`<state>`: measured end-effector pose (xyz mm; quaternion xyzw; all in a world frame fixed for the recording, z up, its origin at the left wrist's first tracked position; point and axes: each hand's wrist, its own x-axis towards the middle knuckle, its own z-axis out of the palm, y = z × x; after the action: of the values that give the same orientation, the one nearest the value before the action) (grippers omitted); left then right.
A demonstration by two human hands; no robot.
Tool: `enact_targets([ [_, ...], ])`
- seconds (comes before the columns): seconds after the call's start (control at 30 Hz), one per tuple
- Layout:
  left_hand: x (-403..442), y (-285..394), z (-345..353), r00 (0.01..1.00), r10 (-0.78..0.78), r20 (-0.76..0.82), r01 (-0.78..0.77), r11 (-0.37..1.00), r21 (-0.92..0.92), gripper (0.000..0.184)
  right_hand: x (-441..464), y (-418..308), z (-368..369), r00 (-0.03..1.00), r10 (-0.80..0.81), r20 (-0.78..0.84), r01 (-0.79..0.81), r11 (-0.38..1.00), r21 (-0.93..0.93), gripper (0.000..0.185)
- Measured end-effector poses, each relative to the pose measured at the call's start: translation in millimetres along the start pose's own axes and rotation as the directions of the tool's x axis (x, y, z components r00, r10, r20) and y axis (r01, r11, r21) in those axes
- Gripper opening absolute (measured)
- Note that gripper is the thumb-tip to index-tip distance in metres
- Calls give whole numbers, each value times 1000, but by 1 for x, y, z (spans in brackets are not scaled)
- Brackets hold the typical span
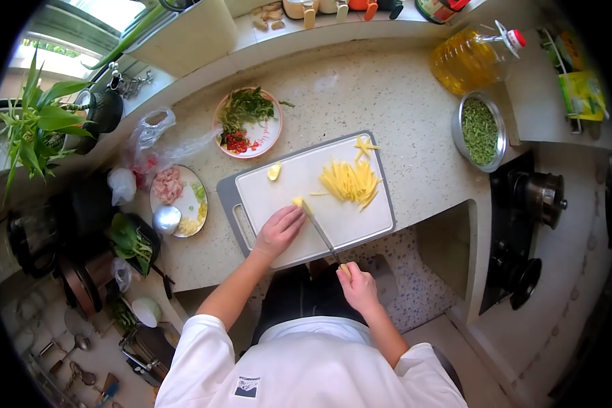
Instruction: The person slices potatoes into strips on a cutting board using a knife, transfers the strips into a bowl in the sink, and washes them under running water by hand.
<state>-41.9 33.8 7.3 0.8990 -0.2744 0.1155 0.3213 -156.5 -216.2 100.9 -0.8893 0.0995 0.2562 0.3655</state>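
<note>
My right hand (359,289) is closed around the handle of a kitchen knife (321,234), whose blade angles up and left across the cutting board (265,231). My left hand (279,234) has its fingers bunched on a small yellow vegetable piece (298,202), which looks like potato, right beside the blade's tip. Its underside is hidden by the fingers. A pile of cut yellow strips (350,182) lies on the board's right half, with a few apart near the top edge. Another pale yellow chunk (274,171) rests at the upper left of the board.
Behind the board stands a plate (268,139) of greens and chopped red chilli. A plate (158,204) with diced meat and a spoon (166,219) is at left. To the right are a metal bowl (481,132) of chopped green vegetables, an oil bottle (466,61) and a stove (510,238).
</note>
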Motion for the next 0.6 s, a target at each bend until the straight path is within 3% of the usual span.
enact_targets([
  [0.37,-4,-5,0,997,-13,70,14,1000,-14,41,18,-3,3,999,31,38,-23,982,-187,33],
  [0.47,-5,-4,1,997,-18,74,19,1000,-10,43,27,-8,14,998,6,-57,-8,999,-49,30],
  [0.57,-6,-4,1,997,-17,75,18,1000,-13,45,34,9,32,997,56,-57,-44,979,197,30],
  [0.6,-6,-5,1,997,-18,73,19,1000,-12,46,34,8,30,997,43,-58,-31,979,201,31],
])
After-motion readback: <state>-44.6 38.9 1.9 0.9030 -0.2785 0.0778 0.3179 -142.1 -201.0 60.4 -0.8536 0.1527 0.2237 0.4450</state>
